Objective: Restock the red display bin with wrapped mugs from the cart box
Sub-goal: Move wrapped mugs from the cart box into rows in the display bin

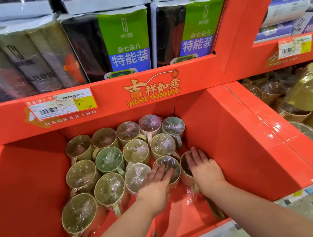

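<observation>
Head view, red display bin (230, 130), "BEST WISHES" (152, 97), "HAOKEXING" (70, 117); price tag (59, 106) 10.50

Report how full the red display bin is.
Partly full. The red display bin holds wrapped mugs only in its middle; bare floor shows at left.

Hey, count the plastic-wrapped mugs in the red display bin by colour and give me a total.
Beige plastic-wrapped mugs: 11
Green plastic-wrapped mugs: 2
Pink plastic-wrapped mug: 1
Total in the red cardboard display bin: 14
</observation>
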